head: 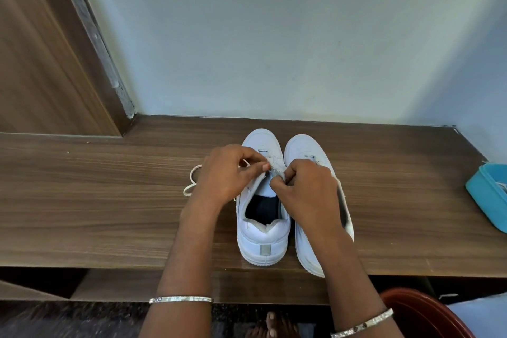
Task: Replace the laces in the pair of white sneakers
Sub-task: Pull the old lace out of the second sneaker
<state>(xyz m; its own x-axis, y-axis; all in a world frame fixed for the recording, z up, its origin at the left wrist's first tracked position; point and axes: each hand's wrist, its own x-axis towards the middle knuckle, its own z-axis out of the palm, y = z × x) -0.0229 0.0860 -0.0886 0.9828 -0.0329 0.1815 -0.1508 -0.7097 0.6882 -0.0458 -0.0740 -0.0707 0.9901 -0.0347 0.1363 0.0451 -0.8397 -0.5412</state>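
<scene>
White leather pair on brown wood-grain counter (96, 200), toes toward wall (274, 35), heels at near edge. Pair = left sneaker (262, 230) + right sneaker (308, 149), side by side, just about touching.

On left sneaker: tongue (267, 186) standing up, dark inside visible, grey heel tab (264, 250) facing camera. 1 lace bar visible across toe-end eyelets on each shoe. Mid and heel part of right sneaker mostly hidden under forearm.

State of left hand (225, 175): over outer side of left sneaker, fingers curled, thumb and forefinger tips pinching lace (192, 181) at eyelet row. Loose run of that lace looping out from under this hand onto counter, just left of shoe.

State of right hand (310, 192): knuckles up, fingers curled tight, tips pinching same lace at inner eyelet row of left sneaker, right across from left fingertips. Hands nearly touching above tongue. Exact eyelet: cannot tell, fingers in the way.

Silver left bangle (181, 299) and right bangle (362, 324) on forearms. Blue container (485, 195) at right end of counter, partly out of frame, well apart from shoes. Red-brown tub (419, 315) bottom right, below counter level. Brown wood panel (41, 63) upper left. Bare toes (271, 324) at bottom edge.
</scene>
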